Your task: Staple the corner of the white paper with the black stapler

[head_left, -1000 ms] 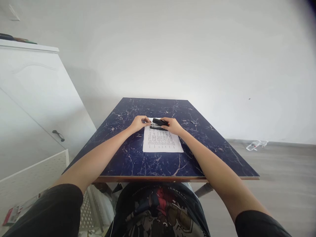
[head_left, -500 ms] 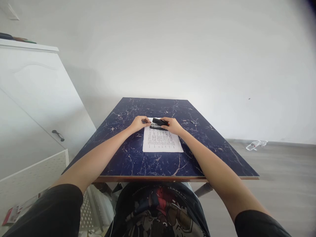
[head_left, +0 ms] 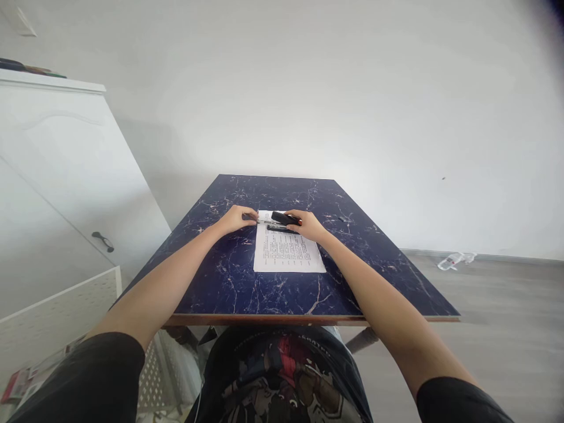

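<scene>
Over printed sheets of paper [head_left: 288,258], my right hand [head_left: 308,225] is closed round the rear of a black stapler [head_left: 282,218]. The stapler's top is lifted away from its base [head_left: 278,228], so it gapes towards the left. My left hand [head_left: 238,219] is pinched just left of the stapler, at the left edge of the paper. Between its fingertips is the end of a thin metal slide [head_left: 264,222] that sticks out of the stapler. Whether staples lie inside is too small to make out.
A small dark strip [head_left: 341,219] lies on the blue marbled table [head_left: 282,294], right of the stapler. A white cabinet [head_left: 53,170] stands to the left. On the floor at right is a clear plastic item [head_left: 456,260].
My left hand has moved left, away from the stapler, drawing the thin metal slide out with it. My right hand keeps the stapler in nearly the same place.
</scene>
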Demonstrator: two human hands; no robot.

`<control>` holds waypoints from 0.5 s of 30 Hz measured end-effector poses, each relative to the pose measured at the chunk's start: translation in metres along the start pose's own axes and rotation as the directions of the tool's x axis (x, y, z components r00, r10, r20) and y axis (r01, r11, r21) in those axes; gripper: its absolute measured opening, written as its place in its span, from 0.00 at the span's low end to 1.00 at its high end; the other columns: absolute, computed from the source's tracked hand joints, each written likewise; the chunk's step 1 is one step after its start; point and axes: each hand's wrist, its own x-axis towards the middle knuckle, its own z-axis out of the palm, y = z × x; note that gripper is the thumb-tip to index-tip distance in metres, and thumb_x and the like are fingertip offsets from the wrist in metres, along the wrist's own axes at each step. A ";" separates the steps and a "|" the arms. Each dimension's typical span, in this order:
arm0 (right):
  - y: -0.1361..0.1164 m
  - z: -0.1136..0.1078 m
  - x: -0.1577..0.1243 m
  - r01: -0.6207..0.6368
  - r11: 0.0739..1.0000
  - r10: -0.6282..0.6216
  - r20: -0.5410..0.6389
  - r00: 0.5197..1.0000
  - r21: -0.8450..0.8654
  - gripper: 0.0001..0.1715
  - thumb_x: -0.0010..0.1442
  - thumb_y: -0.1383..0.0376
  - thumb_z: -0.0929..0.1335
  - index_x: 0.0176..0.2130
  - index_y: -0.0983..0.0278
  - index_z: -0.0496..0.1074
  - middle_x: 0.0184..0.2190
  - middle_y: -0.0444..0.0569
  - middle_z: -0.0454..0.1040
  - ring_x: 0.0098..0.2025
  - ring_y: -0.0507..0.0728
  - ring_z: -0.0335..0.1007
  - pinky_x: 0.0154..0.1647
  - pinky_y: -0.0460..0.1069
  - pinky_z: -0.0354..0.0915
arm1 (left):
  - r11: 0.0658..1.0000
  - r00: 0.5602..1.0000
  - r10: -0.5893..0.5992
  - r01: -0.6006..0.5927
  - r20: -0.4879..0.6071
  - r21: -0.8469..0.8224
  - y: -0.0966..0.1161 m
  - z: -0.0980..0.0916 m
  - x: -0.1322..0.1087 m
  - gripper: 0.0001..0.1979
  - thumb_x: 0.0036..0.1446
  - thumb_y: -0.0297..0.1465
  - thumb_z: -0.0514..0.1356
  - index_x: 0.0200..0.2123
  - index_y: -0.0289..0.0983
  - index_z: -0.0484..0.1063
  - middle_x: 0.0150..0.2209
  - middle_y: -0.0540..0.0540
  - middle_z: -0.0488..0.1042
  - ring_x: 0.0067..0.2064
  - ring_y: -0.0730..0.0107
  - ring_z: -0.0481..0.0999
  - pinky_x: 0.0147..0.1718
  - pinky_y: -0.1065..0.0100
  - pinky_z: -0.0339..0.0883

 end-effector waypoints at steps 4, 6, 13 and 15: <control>0.006 -0.006 -0.001 -0.004 0.999 0.005 -0.015 1.000 0.040 0.29 0.58 0.63 0.77 0.58 0.59 0.77 0.49 0.53 0.82 0.49 0.62 0.80 0.54 0.58 0.74 | 0.993 0.996 -0.081 0.078 -0.034 -0.084 0.000 0.003 0.001 0.19 0.51 0.38 0.74 0.46 0.39 0.82 0.40 0.41 0.85 0.44 0.57 0.84 0.52 0.56 0.73; 0.009 -0.008 -0.001 -0.016 0.999 0.018 -0.020 1.000 0.052 0.25 0.56 0.63 0.78 0.53 0.61 0.79 0.46 0.52 0.83 0.46 0.61 0.81 0.52 0.56 0.75 | 0.973 0.985 -0.171 0.165 -0.019 -0.162 0.000 0.006 0.002 0.19 0.48 0.37 0.76 0.43 0.37 0.83 0.39 0.40 0.85 0.43 0.56 0.85 0.51 0.56 0.74; 0.014 -0.008 0.000 -0.022 1.000 0.022 0.009 1.000 0.020 0.27 0.49 0.63 0.81 0.49 0.61 0.81 0.42 0.49 0.84 0.46 0.63 0.81 0.52 0.56 0.74 | 0.709 0.877 -0.424 0.478 0.228 -0.519 0.014 -0.002 -0.001 0.29 0.41 0.34 0.80 0.49 0.37 0.82 0.40 0.37 0.84 0.27 0.68 0.78 0.29 0.63 0.73; 0.014 -0.008 0.000 -0.052 0.998 0.052 0.014 0.999 0.042 0.30 0.48 0.64 0.81 0.51 0.60 0.80 0.42 0.50 0.84 0.47 0.64 0.81 0.51 0.56 0.74 | 0.665 0.866 -0.416 0.499 0.279 -0.556 0.021 0.001 -0.001 0.30 0.45 0.34 0.79 0.53 0.38 0.80 0.39 0.37 0.83 0.24 0.73 0.74 0.25 0.65 0.70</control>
